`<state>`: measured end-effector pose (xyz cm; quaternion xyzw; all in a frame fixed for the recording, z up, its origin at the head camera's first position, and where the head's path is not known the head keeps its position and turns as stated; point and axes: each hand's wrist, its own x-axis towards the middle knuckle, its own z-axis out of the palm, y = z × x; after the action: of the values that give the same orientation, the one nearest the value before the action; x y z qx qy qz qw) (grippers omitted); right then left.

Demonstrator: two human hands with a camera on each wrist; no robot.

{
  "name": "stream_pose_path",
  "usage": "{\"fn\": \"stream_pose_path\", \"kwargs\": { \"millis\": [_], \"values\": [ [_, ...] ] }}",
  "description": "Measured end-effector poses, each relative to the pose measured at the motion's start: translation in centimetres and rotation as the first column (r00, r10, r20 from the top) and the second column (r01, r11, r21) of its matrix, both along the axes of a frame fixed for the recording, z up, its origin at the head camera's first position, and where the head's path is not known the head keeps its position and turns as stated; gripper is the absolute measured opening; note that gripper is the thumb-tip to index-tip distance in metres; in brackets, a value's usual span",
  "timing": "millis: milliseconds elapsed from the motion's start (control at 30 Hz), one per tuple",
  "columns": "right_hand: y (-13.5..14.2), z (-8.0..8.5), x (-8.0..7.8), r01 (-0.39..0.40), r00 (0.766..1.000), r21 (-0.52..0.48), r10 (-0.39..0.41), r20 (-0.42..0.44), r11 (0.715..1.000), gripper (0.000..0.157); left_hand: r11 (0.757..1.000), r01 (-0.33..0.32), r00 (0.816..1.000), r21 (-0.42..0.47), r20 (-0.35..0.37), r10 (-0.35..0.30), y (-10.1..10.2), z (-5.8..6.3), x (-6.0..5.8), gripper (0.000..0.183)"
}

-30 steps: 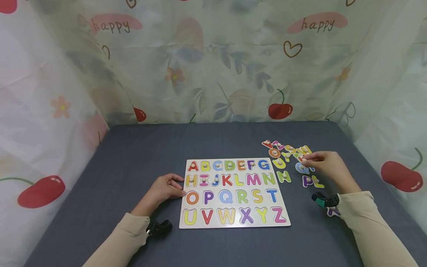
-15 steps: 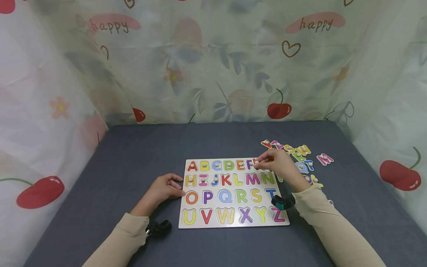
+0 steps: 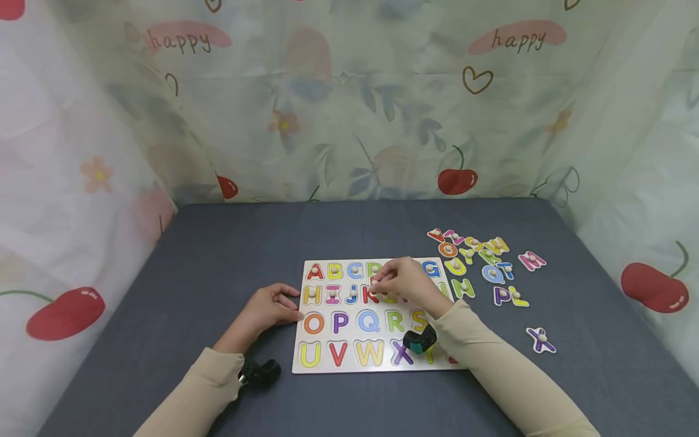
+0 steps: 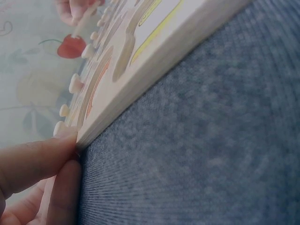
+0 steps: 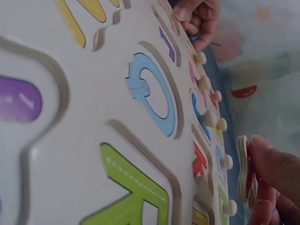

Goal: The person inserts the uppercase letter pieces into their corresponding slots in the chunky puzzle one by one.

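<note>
My right hand [image 3: 404,280]: grip closed in a thumb-and-finger pinch on a red-faced letter piece [image 5: 243,168]. Piece is up off the board [image 3: 349,337], over the second row near the printed red K. Right wrist view shows it edge-on: pale layered wood sides, red face; its letter can't be read from there. My left hand [image 3: 267,306]: grip relaxed, fingers loosely bent, thumb and fingertips touching the board's left edge.

Board is pale wood, lying flat on the dark grey worktop [image 3: 246,237], alphabet in coloured recesses over four rows. Knobbed pieces seated at A, B, C, D, G, H, I, J; my right hand hides E and F. O, P, Q, R and S show as bare printed recesses, likewise U, V, W and X; sleeve [image 3: 486,358] covers much of the lower right.

Loose knobbed letters right of the board: green N [image 3: 463,288], blue Q [image 3: 493,275], pink M [image 3: 532,261], purple P [image 3: 502,296], yellow L [image 3: 519,297], others bunched behind. Purple X [image 3: 540,340] sits nearer me, apart. Curtain [image 3: 349,133] behind reads "happy" twice.
</note>
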<state>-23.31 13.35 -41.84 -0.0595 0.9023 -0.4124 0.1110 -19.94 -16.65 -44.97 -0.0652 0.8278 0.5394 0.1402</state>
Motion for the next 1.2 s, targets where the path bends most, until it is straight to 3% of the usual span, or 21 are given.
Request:
{"fn": "stream_pose_path", "kwargs": {
  "millis": [333,733,1200],
  "values": [
    [-1.4,-1.5,-0.4,-0.049,0.999,-0.013,0.049,0.004,0.999,0.016,1.000,0.005,1.000,0.004,0.003,-0.005,0.1,0.2,0.1,0.050],
    [-2.0,-1.7,-0.4,-0.041,0.999,0.036,0.041,0.003,0.998,0.018,0.999,0.011,1.000,0.032,-0.006,-0.011,0.0,0.5,0.3,0.052],
    [-2.1,-1.5,-0.2,-0.058,0.998,0.017,0.058,0.021,0.998,0.019,1.000,0.012,1.000,0.026,-0.004,-0.012,0.0,0.5,0.2,0.052]
  ]
}}
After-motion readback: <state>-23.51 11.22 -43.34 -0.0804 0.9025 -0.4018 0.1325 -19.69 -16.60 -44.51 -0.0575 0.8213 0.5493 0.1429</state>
